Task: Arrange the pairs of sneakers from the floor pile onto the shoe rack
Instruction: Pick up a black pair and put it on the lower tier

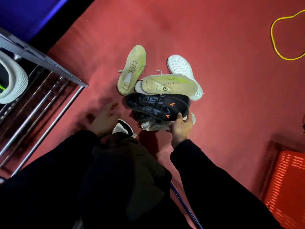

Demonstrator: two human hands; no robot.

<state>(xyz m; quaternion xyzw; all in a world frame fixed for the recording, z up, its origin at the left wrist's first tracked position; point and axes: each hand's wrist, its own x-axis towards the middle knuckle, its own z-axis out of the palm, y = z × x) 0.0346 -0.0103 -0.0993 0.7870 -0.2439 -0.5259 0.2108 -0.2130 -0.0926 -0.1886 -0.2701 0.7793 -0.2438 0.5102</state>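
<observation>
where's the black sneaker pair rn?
Head view, centre: black sneaker pair gripped at one end by the right hand, just below the cream-green sneakers in the floor pile.

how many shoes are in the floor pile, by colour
Cream and lime-yellow sneakers: 2 (upright one, sole-up one)
White sneakers: 1 clearly shown, sole-up; another white shoe lies partly hidden under the black ones
Black sneakers with orange marks: 2, stacked, the right hand gripping their heel end
Total: 6 shoes visible, possibly more hidden
</observation>
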